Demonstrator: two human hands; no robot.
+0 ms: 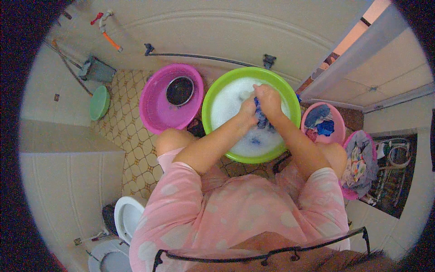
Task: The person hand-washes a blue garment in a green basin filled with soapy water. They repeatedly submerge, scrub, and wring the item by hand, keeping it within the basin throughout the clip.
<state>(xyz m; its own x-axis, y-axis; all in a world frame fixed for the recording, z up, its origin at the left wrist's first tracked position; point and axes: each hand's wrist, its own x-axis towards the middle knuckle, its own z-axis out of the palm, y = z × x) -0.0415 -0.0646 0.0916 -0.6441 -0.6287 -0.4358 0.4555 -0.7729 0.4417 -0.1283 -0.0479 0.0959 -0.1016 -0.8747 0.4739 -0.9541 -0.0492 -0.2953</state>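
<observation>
A large lime-green basin [207, 109] full of white suds [230, 97] stands in front of me, between my knees. Over the suds, my left hand [247, 110] and my right hand [268, 98] are close together. Both are closed on a wet, dark blue cloth [261, 119], bunched between them. Its lower end hangs into the foam, where a bluish patch shows. What kind of garment it is cannot be made out, and the fingers partly cover it.
Left of the green basin is a magenta tub [170, 119] with a dark round bowl [180, 90] in it. To the right are a pink basin [339, 119] of blue and red clothes and a heaped laundry tub [362, 161]. A toilet [124, 213] stands behind left.
</observation>
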